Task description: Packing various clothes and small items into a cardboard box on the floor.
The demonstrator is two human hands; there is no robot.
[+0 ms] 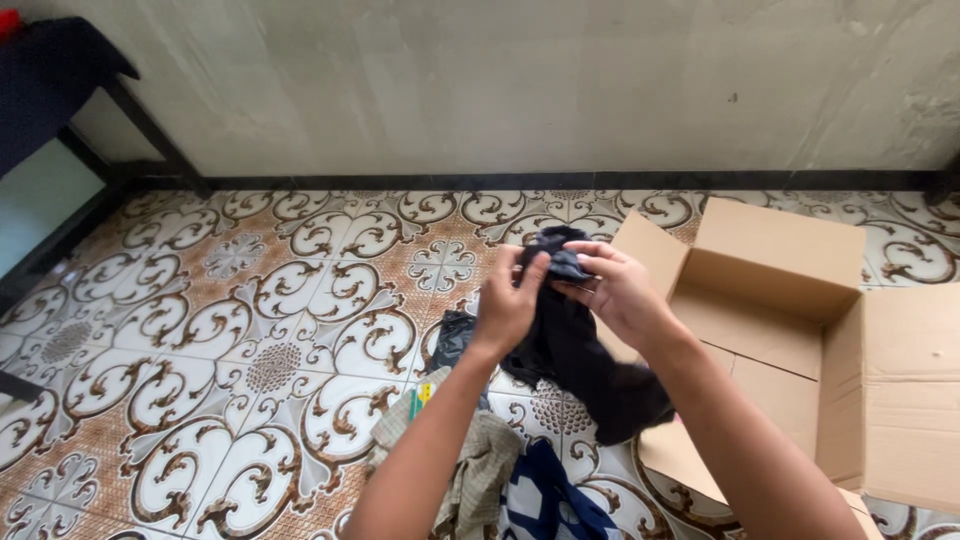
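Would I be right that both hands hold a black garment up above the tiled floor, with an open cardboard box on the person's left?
Not quite: the head view shows the open cardboard box on the person's right. The left hand and right hand do hold the black garment above the tiled floor.

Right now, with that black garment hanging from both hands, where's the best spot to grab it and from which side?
Grip the black garment at its bunched top edge, where the left hand and right hand already pinch it. Come from above, one hand on each side: the cloth hangs limp below, so only the gathered top gives a firm hold.
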